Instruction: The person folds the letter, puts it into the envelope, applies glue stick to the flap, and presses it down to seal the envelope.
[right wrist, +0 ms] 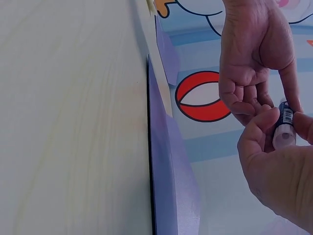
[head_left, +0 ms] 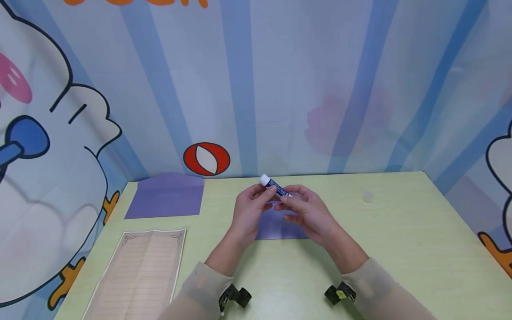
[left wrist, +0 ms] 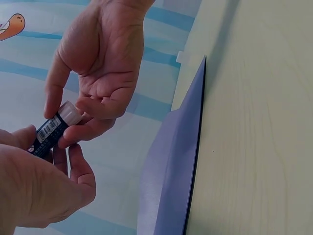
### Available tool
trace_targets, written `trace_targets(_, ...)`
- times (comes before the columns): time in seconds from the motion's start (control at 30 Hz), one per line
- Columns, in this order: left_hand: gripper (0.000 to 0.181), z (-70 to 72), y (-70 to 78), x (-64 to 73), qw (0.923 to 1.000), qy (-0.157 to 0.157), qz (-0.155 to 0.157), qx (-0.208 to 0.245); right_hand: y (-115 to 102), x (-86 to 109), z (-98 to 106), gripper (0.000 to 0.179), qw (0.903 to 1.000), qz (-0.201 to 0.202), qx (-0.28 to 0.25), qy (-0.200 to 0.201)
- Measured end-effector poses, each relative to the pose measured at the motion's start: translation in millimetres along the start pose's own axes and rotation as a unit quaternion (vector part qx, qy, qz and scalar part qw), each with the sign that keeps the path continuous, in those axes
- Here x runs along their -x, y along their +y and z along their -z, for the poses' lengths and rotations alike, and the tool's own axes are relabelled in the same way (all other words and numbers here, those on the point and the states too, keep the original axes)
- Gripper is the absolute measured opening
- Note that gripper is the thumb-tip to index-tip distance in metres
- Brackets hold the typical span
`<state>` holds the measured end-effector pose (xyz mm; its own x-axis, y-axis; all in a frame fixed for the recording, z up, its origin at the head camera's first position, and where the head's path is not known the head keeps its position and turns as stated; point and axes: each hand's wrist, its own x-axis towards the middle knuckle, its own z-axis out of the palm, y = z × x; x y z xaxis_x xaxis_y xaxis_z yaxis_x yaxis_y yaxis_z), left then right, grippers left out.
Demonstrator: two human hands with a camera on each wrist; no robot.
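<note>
A glue stick (head_left: 276,186) with a white cap and dark blue label is held in the air by both hands, tilted with its cap up and left in the head view. My left hand (head_left: 250,209) pinches its labelled barrel between thumb and fingers. The right hand (head_left: 310,213) grips the lower end, whose pale base (right wrist: 284,137) shows between thumb and fingers in the right wrist view. Below the hands lies a purple envelope (head_left: 280,226), partly hidden by them; its raised flap (left wrist: 156,171) appears in the left wrist view.
Another purple envelope (head_left: 164,198) lies at the table's back left. Nearer on the left is a lined, creased sheet of letter paper (head_left: 140,271) with a decorated border. A small translucent disc (head_left: 368,196) rests at the back right. A printed curtain (head_left: 276,89) hangs behind the table.
</note>
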<state>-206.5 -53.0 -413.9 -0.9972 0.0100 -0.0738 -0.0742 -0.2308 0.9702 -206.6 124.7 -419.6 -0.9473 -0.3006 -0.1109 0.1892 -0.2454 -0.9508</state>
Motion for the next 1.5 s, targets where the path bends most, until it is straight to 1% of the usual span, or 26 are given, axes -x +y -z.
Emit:
trace_targets(0.1,0.035,0.6,-1.5,-0.6,1.0000,0.004,-0.002,0.001,1,-0.3,0,0.033,1.0000,-0.009,0.005,0.001)
trace_targets(0.23,0.034,2.0,-0.8,-1.0,0.9999,0.008,-0.010,0.006,2,-0.8,2,0.040,0.9998,-0.019,0.011,0.002)
trace_targets(0.4,0.033,4.8,0.5,-1.5,0.9997,0.014,-0.015,0.013,4,-0.6,4,0.047,0.9996,-0.029,0.006,-0.002)
trace_targets(0.5,0.033,5.8,0.7,-1.5,0.9996,0.015,-0.016,0.017,5,0.0,5,0.047,0.9995,-0.031,-0.005,-0.007)
trace_targets(0.63,0.032,5.7,0.7,-0.3,0.9996,0.009,-0.013,0.025,5,1.0,4,0.045,0.9992,-0.032,-0.019,-0.014)
trace_targets(0.77,0.031,4.9,0.2,0.9,0.9995,0.004,-0.010,0.029,5,1.9,4,0.042,0.9991,-0.029,-0.025,-0.017)
trace_targets(1.0,0.029,3.6,-1.1,1.6,0.9993,0.008,-0.017,0.031,7,1.8,2,0.027,0.9994,-0.022,-0.026,-0.005)
trace_targets(1.07,0.029,3.3,-1.5,1.6,0.9994,0.008,-0.018,0.029,7,1.8,2,0.026,0.9995,-0.020,-0.024,-0.002)
trace_targets(1.27,0.031,2.7,-2.1,1.1,0.9996,0.008,-0.017,0.022,9,1.9,3,0.026,0.9999,-0.007,-0.014,0.005)
trace_targets(1.5,0.033,4.1,-2.2,0.8,0.9997,0.019,-0.011,0.010,13,0.7,2,0.028,0.9995,0.019,0.018,0.016)
